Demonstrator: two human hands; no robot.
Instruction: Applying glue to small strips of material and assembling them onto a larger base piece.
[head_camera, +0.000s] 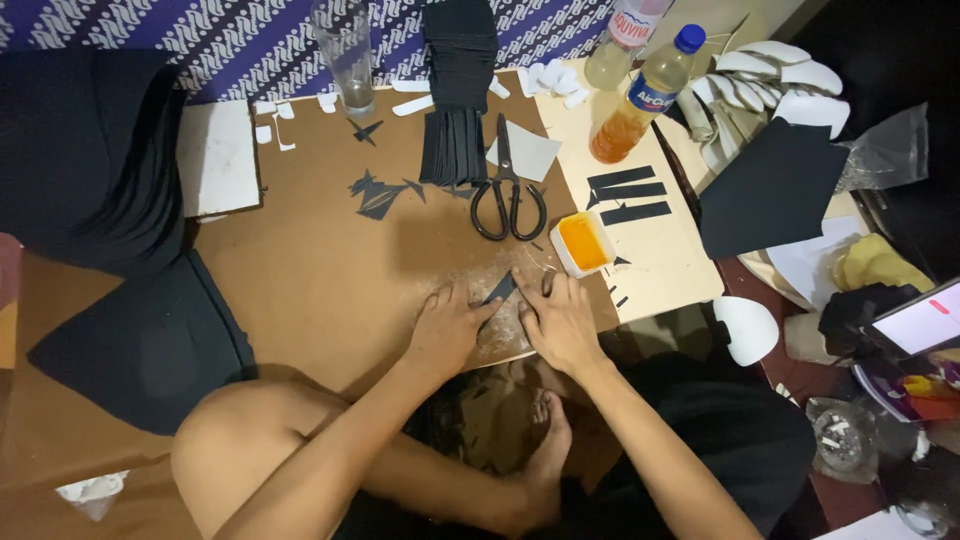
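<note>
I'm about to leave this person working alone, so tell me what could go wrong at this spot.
The small tub of orange glue sits open right beside the right hand; a nudge could tip it. The scissors lie close above both hands, within easy bumping range. The left hand and right hand press a small black piece on a glue-smeared patch, so it may stick.

On the brown cardboard work board (320, 270), the left hand (445, 330) and right hand (562, 322) lie side by side at its near edge, both touching a small black pointed cut-out (499, 289) between them. Just behind and right of the right hand sits a small white tub of orange glue (582, 243). Behind the hands lie black-handled scissors (508, 195), with a stack of black strips (455, 130) just to their left. A clear drinking glass (345, 55) stands farther behind, to the left. Two plastic bottles (640, 85) stand behind and right of the tub.
</note>
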